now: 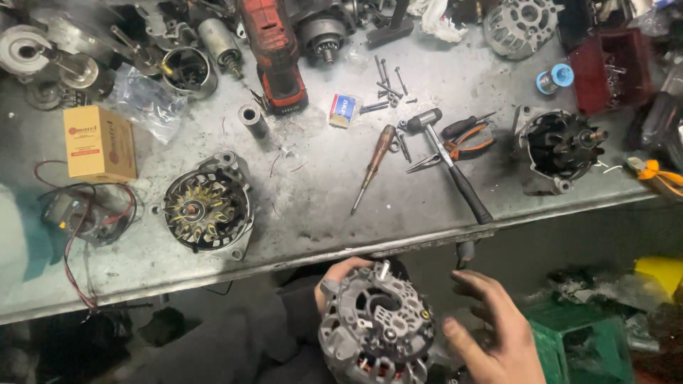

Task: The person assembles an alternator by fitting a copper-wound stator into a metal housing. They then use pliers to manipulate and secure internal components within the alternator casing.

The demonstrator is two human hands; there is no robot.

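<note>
Below the bench's front edge, my left hand (340, 277) grips a grey alternator (376, 326) from its far side, rear cover facing up. My right hand (493, 328) hovers just right of it, fingers spread, fingertips close to the housing; I cannot tell whether they touch it. On the metal bench (313, 213) lie a hammer (449, 163) with a black handle, a wooden-handled screwdriver (371, 167) and orange-handled pliers (455, 146).
A second alternator part with a gold fan (205, 208) sits at front left, a black rotor housing (558, 148) at right. A red cordless tool (274, 53), a cardboard box (98, 142), loose bolts (388, 89) and a red bin (612, 67) crowd the back. A green crate (583, 341) stands on the floor.
</note>
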